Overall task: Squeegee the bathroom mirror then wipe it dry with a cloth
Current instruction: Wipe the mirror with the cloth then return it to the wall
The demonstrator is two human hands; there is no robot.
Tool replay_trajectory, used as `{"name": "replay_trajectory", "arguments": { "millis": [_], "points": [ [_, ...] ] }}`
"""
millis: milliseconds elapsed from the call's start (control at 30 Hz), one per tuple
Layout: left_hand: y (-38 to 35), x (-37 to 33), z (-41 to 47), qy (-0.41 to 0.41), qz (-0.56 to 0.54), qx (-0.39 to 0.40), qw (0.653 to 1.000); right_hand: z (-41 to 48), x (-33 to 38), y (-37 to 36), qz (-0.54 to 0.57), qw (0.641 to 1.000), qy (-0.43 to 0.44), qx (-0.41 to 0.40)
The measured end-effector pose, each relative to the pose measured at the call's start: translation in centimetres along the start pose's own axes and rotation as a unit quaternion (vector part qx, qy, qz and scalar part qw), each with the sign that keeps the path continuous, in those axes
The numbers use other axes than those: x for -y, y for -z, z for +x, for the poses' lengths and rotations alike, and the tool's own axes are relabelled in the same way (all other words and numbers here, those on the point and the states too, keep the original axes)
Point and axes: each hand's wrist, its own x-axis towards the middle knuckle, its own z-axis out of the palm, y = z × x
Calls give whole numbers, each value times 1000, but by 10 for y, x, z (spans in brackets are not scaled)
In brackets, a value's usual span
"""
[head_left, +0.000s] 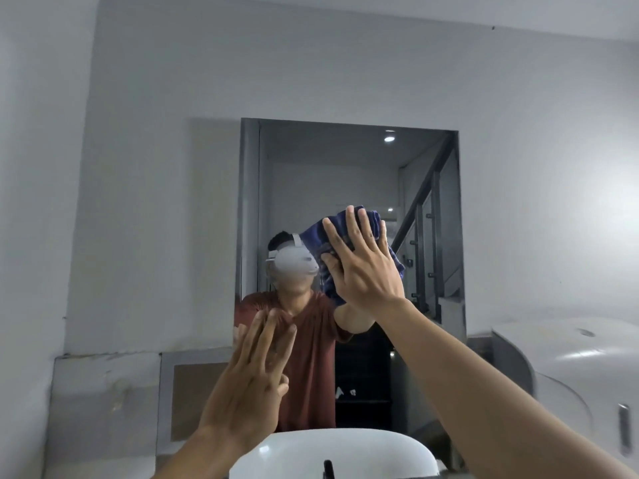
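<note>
- The right hand [363, 267] lies flat, fingers spread wide, and presses a dark blue cloth [320, 240] against the mirror [345, 167], near the middle of the glass. The hand does not grip the cloth; only the palm pressure keeps it there.
- The left hand [249, 385] is empty, with fingers straight and close together. It is raised near the lower left edge of the mirror, and whether it touches the glass cannot be told.
- No squeegee is visible, so the step in hand is judged to be the drying with the cloth.
- Risk: because the cloth is bunched and only pressed, it can slip from under the palm if the pressure drops during a stroke, and then fall toward the white basin [332, 451] below, where it may get wet.
- Risk: the spread fingertips [350, 210] reach past the upper edge of the cloth, so bare skin may touch the glass and leave new marks on a part already dried.
- Risk: if the left hand rests on the mirror, it would also leave prints low on the glass.
- Risk: the bunched cloth covers only a small area, so the top part and the corners can easily stay damp or streaked if the strokes do not overlap.
</note>
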Motion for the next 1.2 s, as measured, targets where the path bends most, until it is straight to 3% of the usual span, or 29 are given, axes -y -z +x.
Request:
{"name": "replay_trajectory", "arguments": {
  "millis": [233,567,767,1033,1200],
  "points": [
    [-2,2,0,3,-38,-7,999,0,-46,7,-15,996,-92,-9],
    [1,0,1,-1,-2,-2,1000,-24,-98,5,-15,981,-192,-28],
    [-2,1,0,8,-10,-4,1000,-69,-93,-11,-13,969,-245,-29],
    [-7,-6,-17,11,-22,-44,999,-106,-64,-18,11,967,-253,4],
    [-31,-10,-48,-1,17,-27,999,-106,-33,-23,27,966,-256,-15]
  ]
}}
